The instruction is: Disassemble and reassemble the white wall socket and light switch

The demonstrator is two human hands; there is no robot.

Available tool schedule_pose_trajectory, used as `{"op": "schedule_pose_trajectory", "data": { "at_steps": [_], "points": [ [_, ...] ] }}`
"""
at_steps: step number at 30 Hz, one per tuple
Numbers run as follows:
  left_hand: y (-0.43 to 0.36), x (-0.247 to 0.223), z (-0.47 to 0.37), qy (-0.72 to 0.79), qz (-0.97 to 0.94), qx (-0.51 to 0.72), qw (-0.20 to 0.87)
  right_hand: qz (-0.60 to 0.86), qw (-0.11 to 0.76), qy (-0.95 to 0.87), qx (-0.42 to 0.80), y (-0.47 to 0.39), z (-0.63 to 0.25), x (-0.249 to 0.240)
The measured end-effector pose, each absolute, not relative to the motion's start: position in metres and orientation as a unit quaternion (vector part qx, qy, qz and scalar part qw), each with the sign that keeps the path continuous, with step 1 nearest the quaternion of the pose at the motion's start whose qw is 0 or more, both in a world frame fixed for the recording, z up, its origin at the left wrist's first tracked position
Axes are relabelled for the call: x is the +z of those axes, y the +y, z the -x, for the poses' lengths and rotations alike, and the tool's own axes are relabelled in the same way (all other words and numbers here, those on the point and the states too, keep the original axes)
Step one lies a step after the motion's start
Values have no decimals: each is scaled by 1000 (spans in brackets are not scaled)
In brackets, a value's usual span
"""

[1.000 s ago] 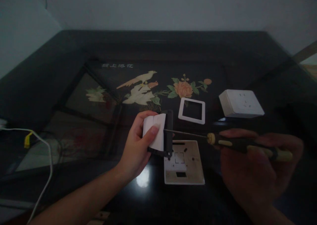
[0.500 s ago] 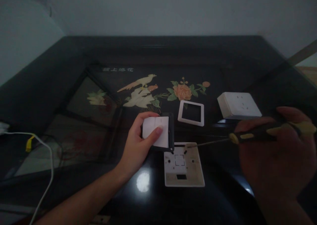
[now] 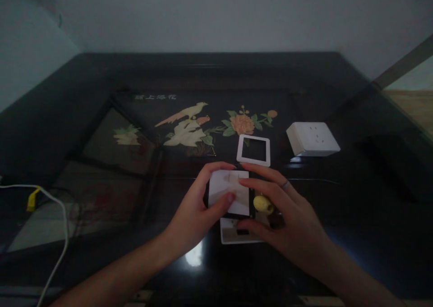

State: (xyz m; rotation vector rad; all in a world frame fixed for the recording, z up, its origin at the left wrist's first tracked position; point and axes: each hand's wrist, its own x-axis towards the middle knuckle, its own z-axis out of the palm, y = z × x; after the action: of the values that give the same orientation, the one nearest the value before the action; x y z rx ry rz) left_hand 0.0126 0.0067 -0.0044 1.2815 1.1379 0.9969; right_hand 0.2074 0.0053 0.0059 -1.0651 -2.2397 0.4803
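A white switch panel (image 3: 221, 199) with a dark backing frame is in my left hand (image 3: 199, 208), thumb on its face and fingers behind its far edge. My right hand (image 3: 287, 208) curls at the panel's right side, its fingertips at the panel. A screwdriver (image 3: 263, 204) is held in my right palm; only its rounded yellow end shows clearly, and the rest is mostly hidden. Underneath lies a white mounting box (image 3: 227, 239), largely covered by the panel and my right hand. I cannot tell whether the panel touches the box.
A white cover frame (image 3: 268, 153) lies just beyond my hands. Farther right stands a white wall socket (image 3: 314, 138) on its box. On the left runs a white cable (image 3: 66, 226) with a yellow tag (image 3: 33, 199). The dark glossy tabletop (image 3: 162, 271) bears a bird-and-flower picture.
The switch panel has moved right and nearer, over the mounting box. My right hand has come in from the right to the panel, and the screwdriver has turned into its palm.
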Motion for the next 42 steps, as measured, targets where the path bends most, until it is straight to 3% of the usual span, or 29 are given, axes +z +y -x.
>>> {"op": "schedule_pose_trajectory", "data": {
  "at_steps": [8,12,18,30,36,42],
  "points": [
    [8,-6,-9,478,-585,425,499,400,348,-820,216,13,-210,6],
    [18,-11,-1,525,-542,458,469,467,383,-769,208,31,-224,2],
    [31,-19,7,546,-441,531,475,498,271,-781,262,57,-239,-26],
    [34,-22,4,503,-380,578,519,431,171,-842,274,104,-203,-23],
    [33,-18,1,477,-372,574,552,434,174,-846,257,103,-206,-33],
    [28,-14,2,472,-439,543,538,447,234,-838,207,83,-222,0]
  ]
}}
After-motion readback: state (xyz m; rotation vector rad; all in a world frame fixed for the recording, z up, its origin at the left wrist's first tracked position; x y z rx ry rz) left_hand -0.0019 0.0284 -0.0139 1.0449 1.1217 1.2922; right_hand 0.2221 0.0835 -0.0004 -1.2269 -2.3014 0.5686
